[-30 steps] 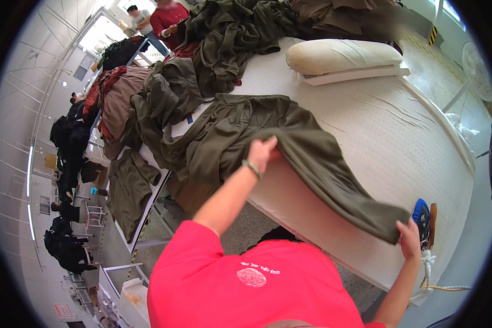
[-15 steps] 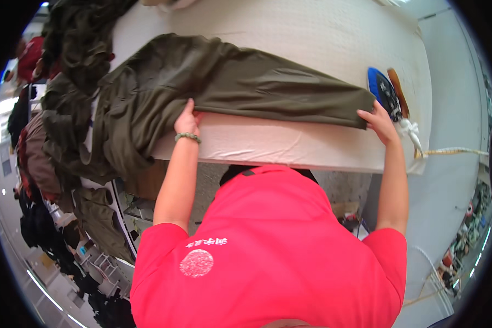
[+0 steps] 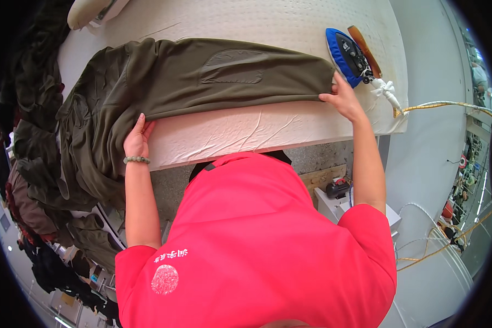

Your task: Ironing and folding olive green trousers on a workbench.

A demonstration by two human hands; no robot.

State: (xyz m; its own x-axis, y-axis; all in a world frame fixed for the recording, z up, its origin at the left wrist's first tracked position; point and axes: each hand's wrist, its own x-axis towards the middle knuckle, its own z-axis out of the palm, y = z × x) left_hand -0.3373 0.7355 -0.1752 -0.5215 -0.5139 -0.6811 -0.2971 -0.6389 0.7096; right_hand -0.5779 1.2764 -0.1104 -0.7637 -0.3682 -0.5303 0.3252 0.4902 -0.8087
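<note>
An olive-green garment (image 3: 180, 74) lies on the padded white table, one long tapering sleeve or leg stretched across it with a stitched patch facing up. My right hand (image 3: 344, 98) grips the narrow end of this piece, thumb at its near edge and fingers at the far side. At the near edge, by the wide bunched part, my left hand (image 3: 138, 141) holds the cloth between thumb and fingers; part of the grip is hidden. Folds of the garment hang over the table's left side.
An iron (image 3: 345, 57) with a blue-edged base and wooden handle rests just beyond my right hand, its wrapped cord (image 3: 443, 104) running right. A pale padded form (image 3: 90, 12) stands at the far left of the table (image 3: 246, 128). Dark garments (image 3: 35, 82) pile up on the left.
The long piece has turned over or rolled, so a patch now shows on top. My left hand has slid left along the near edge; the view has shifted too.
</note>
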